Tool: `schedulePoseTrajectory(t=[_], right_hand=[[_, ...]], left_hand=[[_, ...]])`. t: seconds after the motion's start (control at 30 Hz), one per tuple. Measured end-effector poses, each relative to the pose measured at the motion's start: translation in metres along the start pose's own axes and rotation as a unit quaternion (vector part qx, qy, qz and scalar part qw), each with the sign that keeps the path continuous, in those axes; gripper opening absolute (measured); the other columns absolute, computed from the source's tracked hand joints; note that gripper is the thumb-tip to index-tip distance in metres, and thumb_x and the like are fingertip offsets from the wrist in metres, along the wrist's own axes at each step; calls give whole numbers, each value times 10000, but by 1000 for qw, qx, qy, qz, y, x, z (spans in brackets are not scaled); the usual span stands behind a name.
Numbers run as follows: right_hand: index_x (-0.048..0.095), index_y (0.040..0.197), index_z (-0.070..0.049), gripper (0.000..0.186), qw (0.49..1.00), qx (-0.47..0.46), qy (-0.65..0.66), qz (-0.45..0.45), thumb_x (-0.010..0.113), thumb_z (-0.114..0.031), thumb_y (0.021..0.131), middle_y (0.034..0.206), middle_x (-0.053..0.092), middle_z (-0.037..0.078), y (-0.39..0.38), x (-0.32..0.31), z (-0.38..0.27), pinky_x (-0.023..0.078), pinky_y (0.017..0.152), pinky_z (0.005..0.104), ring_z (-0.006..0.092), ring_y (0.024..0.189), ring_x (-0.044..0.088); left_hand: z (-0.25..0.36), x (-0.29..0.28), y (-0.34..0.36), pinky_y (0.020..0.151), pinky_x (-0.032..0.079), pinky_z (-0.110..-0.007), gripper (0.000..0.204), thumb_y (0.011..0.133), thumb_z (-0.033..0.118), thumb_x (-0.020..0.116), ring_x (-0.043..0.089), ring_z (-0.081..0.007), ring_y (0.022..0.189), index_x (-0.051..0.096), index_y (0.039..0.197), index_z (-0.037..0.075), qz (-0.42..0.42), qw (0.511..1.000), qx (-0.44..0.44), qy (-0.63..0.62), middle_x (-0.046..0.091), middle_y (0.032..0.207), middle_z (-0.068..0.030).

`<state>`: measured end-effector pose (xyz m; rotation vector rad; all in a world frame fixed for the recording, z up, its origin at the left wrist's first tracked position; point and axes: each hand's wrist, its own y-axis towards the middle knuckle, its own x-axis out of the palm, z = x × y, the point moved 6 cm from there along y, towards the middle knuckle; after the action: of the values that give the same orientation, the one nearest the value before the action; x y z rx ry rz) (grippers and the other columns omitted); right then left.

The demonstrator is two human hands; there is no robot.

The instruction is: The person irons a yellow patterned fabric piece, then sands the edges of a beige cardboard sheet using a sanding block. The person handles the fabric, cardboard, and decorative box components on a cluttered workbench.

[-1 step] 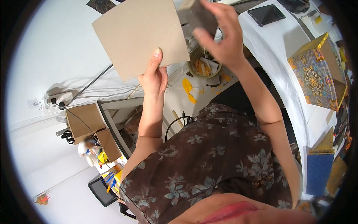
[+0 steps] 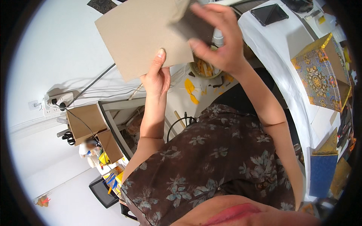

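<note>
My left hand [image 2: 156, 77] is closed on the lower edge of a beige square of cardboard [image 2: 137, 39], its thumb lying flat on the near face and the other fingers behind. The board is tilted in the air, with its top edge cut off by the picture. In my right hand [image 2: 224, 45] is a dark brown block [image 2: 200, 26], which looks like a sanding block. Thumb and fingers grip it from the right. Slightly blurred, the block overlaps the upper right edge of the board; whether it presses on that edge, I cannot tell.
Below the board stands a round waste bin [image 2: 193, 69] with yellow and white scraps; more yellow scraps [image 2: 189, 88] lie around it. At right, a white-covered table [image 2: 292, 66] bears a black phone [image 2: 269, 15], an open patterned box [image 2: 316, 77] and a blue panel [image 2: 323, 175]. Cables run along the left wall.
My right hand has moved left with the block, which now laps further over the board's right edge. The board, still in my left hand, has shifted very slightly right.
</note>
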<state>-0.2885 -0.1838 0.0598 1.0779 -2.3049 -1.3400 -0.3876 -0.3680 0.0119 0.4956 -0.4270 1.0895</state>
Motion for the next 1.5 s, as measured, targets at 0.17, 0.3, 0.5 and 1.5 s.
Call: schedulePoseTrajectory(t=[0.17,0.3,0.5,1.5], right_hand=[[573,1311,-12,585,976,205,20,69,763,-133,771,1063,586,128,-1,-12,29,442,866,331,251,1022,548],[572,1301,-3,545,997,45,7,58,751,-96,794,1099,546,133,12,-7,5,444,855,317,240,1014,561],[566,1300,-12,546,998,-8,-49,29,748,-110,795,1157,530,174,20,-6,-15,449,863,341,287,1010,565],[513,1348,16,680,864,318,347,-179,780,-137,742,1208,611,96,3,-4,16,435,1026,327,182,1141,578]], left_hand=[[-3,3,-3,1059,451,-466,614,883,-63,622,526,-286,1244,365,1433,29,-18,1000,-3,24,512,1345,-158],[-9,-1,-5,1055,447,-433,608,868,-64,645,528,-268,1232,387,1413,24,-25,999,-29,16,512,1336,-145],[-11,-4,-6,1059,430,-394,615,846,-70,673,526,-241,1226,409,1393,29,-29,999,-16,2,514,1320,-123],[28,-34,46,1091,384,-515,632,812,120,704,494,-322,1288,458,1389,40,-212,976,-27,-43,518,1374,-153]])
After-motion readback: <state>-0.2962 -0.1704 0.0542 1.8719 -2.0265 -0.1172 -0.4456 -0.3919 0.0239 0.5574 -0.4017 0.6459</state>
